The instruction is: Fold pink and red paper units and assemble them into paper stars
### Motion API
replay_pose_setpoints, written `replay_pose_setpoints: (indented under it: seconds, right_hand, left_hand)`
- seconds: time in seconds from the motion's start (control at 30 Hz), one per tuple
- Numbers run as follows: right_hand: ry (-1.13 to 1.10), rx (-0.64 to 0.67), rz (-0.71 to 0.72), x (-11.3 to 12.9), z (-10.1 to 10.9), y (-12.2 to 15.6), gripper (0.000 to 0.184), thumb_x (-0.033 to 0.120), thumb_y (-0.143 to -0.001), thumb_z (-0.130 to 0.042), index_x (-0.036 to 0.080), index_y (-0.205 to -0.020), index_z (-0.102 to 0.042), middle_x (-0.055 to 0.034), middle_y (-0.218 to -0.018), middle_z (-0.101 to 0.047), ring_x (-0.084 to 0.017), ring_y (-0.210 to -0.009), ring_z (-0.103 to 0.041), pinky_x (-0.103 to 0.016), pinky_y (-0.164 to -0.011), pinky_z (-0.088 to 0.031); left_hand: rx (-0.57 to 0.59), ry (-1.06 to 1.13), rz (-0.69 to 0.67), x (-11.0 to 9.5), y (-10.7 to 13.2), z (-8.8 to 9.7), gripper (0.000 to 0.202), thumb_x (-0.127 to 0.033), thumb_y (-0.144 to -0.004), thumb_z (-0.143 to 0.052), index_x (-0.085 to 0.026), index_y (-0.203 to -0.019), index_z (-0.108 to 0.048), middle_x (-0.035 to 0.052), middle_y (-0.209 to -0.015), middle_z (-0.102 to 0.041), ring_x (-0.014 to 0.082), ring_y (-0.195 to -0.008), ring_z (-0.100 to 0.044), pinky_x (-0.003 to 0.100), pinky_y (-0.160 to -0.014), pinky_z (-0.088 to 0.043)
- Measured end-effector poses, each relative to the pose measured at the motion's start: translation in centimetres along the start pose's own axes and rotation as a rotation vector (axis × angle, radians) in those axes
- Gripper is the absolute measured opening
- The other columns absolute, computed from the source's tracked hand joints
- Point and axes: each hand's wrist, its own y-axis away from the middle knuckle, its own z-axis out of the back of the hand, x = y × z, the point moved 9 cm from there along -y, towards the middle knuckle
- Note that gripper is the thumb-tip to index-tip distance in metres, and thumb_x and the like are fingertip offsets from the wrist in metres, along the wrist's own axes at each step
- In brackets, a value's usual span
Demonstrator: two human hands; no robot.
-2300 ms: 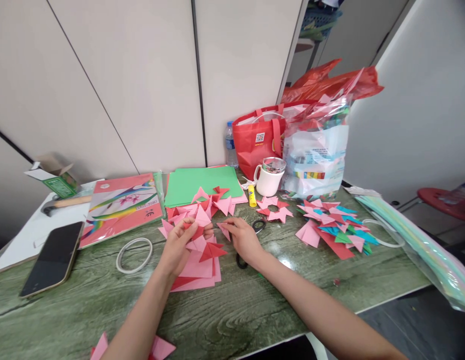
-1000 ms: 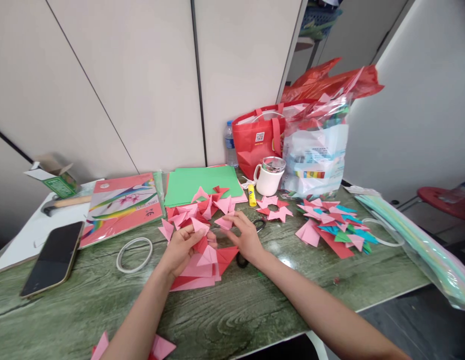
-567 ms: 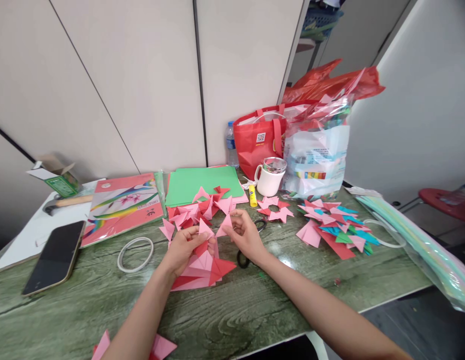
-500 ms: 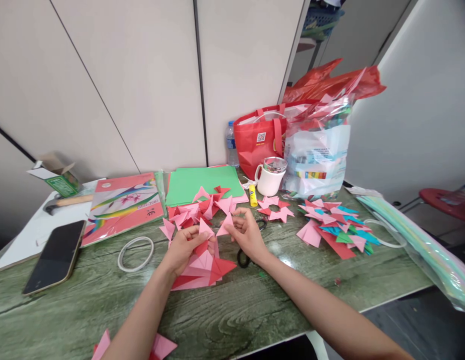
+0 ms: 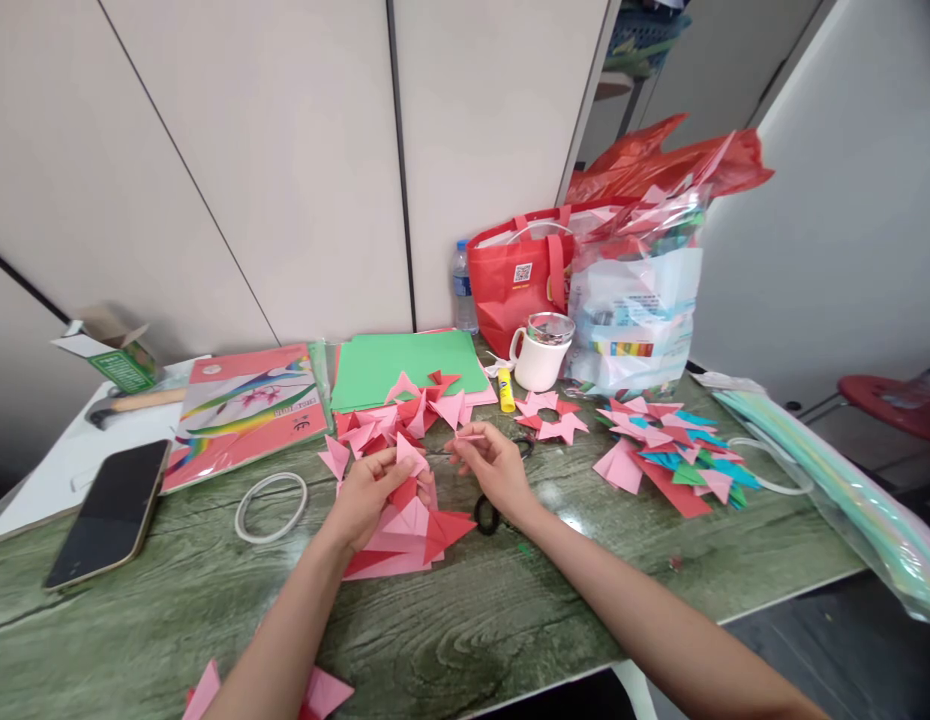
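My left hand (image 5: 366, 497) is closed on folded paper pieces, with a pink pointed one (image 5: 409, 456) standing up from the fingers and red paper just below it. A little to the right, my right hand (image 5: 499, 472) pinches a small pink folded piece (image 5: 469, 437), seen nearly edge-on and mostly hidden by the fingers. Under the hands lies a pile of pink and red folded paper (image 5: 412, 535). Black-handled scissors (image 5: 487, 515) rest partly beneath my right hand. Beyond the fingers sits a heap of pink and red folded pieces (image 5: 390, 415).
Green paper sheets (image 5: 409, 365), a yellow glue stick (image 5: 505, 390) and a white mug (image 5: 540, 360) stand or lie behind. A paper ring (image 5: 562, 428) and multicoloured folded pieces (image 5: 660, 450) are at right. A phone (image 5: 111, 515) and white ring (image 5: 247, 525) lie left.
The pink piece in my right hand has turned from showing its broad face to nearly edge-on. My left hand has stayed almost in place.
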Motion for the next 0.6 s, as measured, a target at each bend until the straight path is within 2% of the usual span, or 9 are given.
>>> replay_pose_setpoints:
  seconds: [0.13,0.27,0.33,0.4,0.47,0.6]
  right_hand:
    - [0.052,0.007,0.015,0.8,0.0,-0.1,0.027,0.042,-0.081,-0.052,0.019,-0.09,-0.062,-0.0021,-0.072,-0.063,-0.012,-0.055,-0.055,-0.021,-0.044,-0.042]
    - [0.148,-0.133,0.078,1.6,1.4,0.0,0.033,0.045,-0.084,-0.047,0.018,-0.068,-0.057,0.0036,-0.055,-0.046,-0.008,-0.043,-0.039,-0.021,-0.039,-0.032]
    - [0.188,-0.206,0.146,2.3,2.1,0.3,0.038,0.045,-0.085,-0.046,0.018,-0.057,-0.05,0.0037,-0.054,-0.041,-0.009,-0.046,-0.039,-0.021,-0.042,-0.032]
    - [0.214,-0.248,0.201,3.0,2.4,0.5,0.041,0.044,-0.085,-0.047,0.019,-0.053,-0.047,0.0017,-0.058,-0.045,-0.01,-0.051,-0.044,-0.022,-0.046,-0.036]
    - [0.177,-0.238,0.185,3.1,2.3,0.5,0.036,0.044,-0.085,-0.048,0.019,-0.059,-0.05,0.0002,-0.062,-0.052,-0.011,-0.052,-0.049,-0.023,-0.047,-0.041]
    - [0.001,-0.164,0.126,3.1,1.2,0.9,0.018,0.038,-0.082,-0.055,0.021,-0.084,-0.052,0.001,-0.063,-0.061,-0.013,-0.05,-0.058,-0.027,-0.051,-0.049]
  left_hand:
    - [-0.036,-0.135,-0.135,-1.5,0.4,0.1,0.019,-0.03,-0.077,-0.062,-0.012,-0.078,-0.068,0.0062,-0.068,-0.069,0.0179,-0.07,-0.064,0.03,-0.071,-0.048]
    - [-0.083,-0.27,-0.212,-2.0,0.6,0.5,0.014,-0.027,-0.074,-0.064,-0.014,-0.074,-0.071,0.008,-0.077,-0.072,0.0229,-0.09,-0.062,0.032,-0.079,-0.048]
    - [-0.074,-0.319,-0.217,-1.9,0.5,0.4,0.013,-0.025,-0.073,-0.065,-0.015,-0.074,-0.073,0.0082,-0.082,-0.073,0.0233,-0.093,-0.062,0.032,-0.081,-0.047]
    - [-0.066,-0.337,-0.213,-1.8,0.5,0.2,0.013,-0.025,-0.072,-0.065,-0.015,-0.075,-0.073,0.0078,-0.083,-0.073,0.0227,-0.09,-0.063,0.031,-0.08,-0.048]
    - [-0.087,-0.342,-0.203,-1.7,0.5,0.3,0.012,-0.025,-0.072,-0.065,-0.016,-0.074,-0.073,0.0071,-0.08,-0.073,0.0219,-0.086,-0.064,0.029,-0.077,-0.048]
    - [-0.108,-0.363,-0.192,-1.5,0.4,0.4,0.012,-0.025,-0.072,-0.065,-0.016,-0.074,-0.073,0.0058,-0.077,-0.074,0.0211,-0.079,-0.065,0.028,-0.073,-0.049]
